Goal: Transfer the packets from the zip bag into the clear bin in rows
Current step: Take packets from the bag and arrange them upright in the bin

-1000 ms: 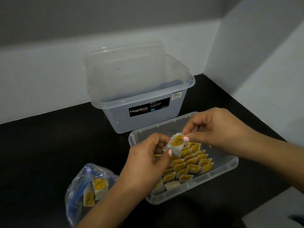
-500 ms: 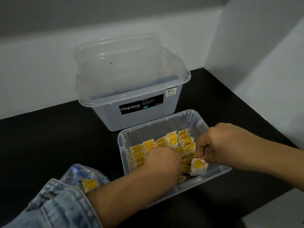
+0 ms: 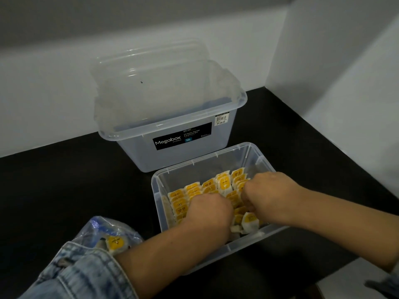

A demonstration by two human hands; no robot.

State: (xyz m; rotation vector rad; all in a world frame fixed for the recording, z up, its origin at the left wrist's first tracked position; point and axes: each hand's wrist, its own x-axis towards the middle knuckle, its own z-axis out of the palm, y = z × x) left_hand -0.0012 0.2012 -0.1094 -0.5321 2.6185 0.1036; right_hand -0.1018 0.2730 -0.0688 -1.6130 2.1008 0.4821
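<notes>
Tucking packets [image 3: 224, 184] into rows in the clear bin [image 3: 267, 238]

Left hand [image 3: 208, 209] and right hand [image 3: 266, 190] curled down — I can't tell what my fingers hold; next, more from the zip bag [image 3: 108, 231].

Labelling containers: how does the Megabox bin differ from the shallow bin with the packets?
The tall clear plastic Megabox bin carries a black label and price sticker; the shallow clear plastic bin shows none. The tall one holds clear lids standing on edge, no packets; the shallow one holds rows of yellow-and-white packets. Both are clear, rectangular and lidless on the black counter.
</notes>
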